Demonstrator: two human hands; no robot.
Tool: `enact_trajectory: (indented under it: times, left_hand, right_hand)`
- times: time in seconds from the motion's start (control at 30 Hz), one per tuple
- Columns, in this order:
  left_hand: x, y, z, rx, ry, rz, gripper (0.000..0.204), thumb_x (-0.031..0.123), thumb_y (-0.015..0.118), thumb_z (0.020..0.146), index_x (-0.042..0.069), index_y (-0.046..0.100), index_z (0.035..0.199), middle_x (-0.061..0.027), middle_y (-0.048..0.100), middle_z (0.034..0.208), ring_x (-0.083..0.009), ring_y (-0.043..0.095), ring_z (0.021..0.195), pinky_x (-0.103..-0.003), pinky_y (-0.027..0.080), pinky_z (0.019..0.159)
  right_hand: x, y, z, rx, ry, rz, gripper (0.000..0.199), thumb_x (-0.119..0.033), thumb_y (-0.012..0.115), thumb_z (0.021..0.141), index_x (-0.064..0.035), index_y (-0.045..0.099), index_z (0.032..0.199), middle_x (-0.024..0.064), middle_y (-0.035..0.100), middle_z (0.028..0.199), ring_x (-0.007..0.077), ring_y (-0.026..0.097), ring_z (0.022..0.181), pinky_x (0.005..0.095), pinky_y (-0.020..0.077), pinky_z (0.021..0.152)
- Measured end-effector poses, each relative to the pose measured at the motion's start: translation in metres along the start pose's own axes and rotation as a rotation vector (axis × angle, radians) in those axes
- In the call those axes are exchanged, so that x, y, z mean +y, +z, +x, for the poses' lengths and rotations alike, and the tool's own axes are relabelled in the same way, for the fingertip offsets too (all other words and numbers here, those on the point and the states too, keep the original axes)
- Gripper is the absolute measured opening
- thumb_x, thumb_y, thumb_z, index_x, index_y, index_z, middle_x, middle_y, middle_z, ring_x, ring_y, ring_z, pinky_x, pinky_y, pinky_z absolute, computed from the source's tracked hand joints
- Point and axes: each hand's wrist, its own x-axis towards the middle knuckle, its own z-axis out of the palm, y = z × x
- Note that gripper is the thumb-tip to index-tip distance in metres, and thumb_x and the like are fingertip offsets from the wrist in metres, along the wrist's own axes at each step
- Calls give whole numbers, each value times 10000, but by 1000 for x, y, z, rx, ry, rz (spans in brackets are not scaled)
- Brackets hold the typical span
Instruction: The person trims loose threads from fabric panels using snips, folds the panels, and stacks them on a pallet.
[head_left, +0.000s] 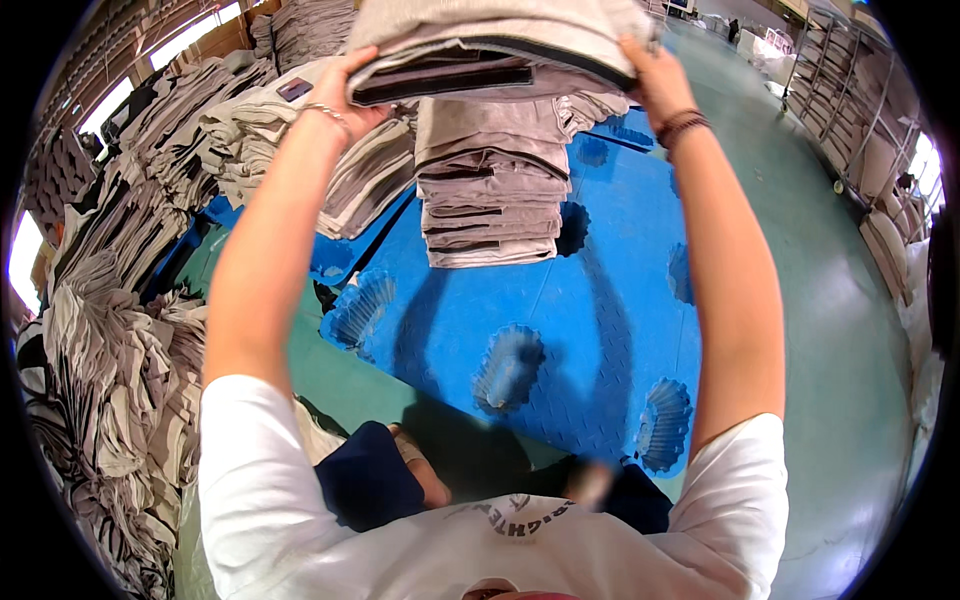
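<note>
With both arms stretched forward, I grip a folded grey-beige fabric bundle (500,25) with black trim along its near edge. My left hand (362,95) is closed on its left side, and my right hand (657,82) clasps the right side; some fingers are hidden by the cloth. Below the bundle stands a stack of similar folded fabric pieces (490,185). The held bundle covers the top of that stack, so I cannot tell whether they touch. A blue plastic pallet (580,320) with scalloped holes bears the stack.
Left of the stack lie more folded fabric piles (365,180), with a dark phone-like object (294,90) on one. A heap of loose fabric (130,370) spreads along the left. A metal rack (850,100) holding cloth stands at the right, across the green floor (820,330).
</note>
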Motion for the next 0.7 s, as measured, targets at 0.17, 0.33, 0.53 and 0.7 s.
enact_trajectory:
  times: [0.17, 0.33, 0.53, 0.7]
  left_hand:
    - [-71, -76, 58, 325, -349, 234, 814, 469, 583, 706, 121, 168, 1314, -210, 231, 1294, -325, 429, 1052, -419, 423, 762]
    - [-125, -151, 12, 190, -497, 423, 564, 408, 541, 769, 118, 355, 1216, -83, 395, 1233, -192, 477, 986, -373, 386, 811]
    - [-132, -285, -132, 345, -605, 354, 356, 360, 535, 780, 140, 461, 1050, -25, 532, 1045, -122, 513, 826, -301, 400, 670]
    - [-134, -356, -304, 695, -599, 206, 239, 341, 521, 777, 158, 494, 929, 14, 574, 915, -108, 510, 759, -284, 380, 662]
  right_hand:
    - [133, 25, -11, -54, 401, -514, 505, -443, 567, 697, 56, 537, 765, 167, 594, 740, 229, 542, 510, 308, 437, 465]
    - [218, -36, -155, -225, 601, -448, 322, -379, 532, 737, -57, 540, 725, 33, 545, 597, 139, 467, 442, 282, 356, 364]
    - [260, -153, -333, -108, 1179, -492, 269, -289, 475, 773, -28, 528, 815, 60, 585, 677, 158, 384, 353, 285, 308, 330]
    - [249, -196, -401, -262, 1262, -741, 225, -252, 479, 757, -96, 547, 904, 68, 595, 740, 178, 460, 433, 290, 317, 338]
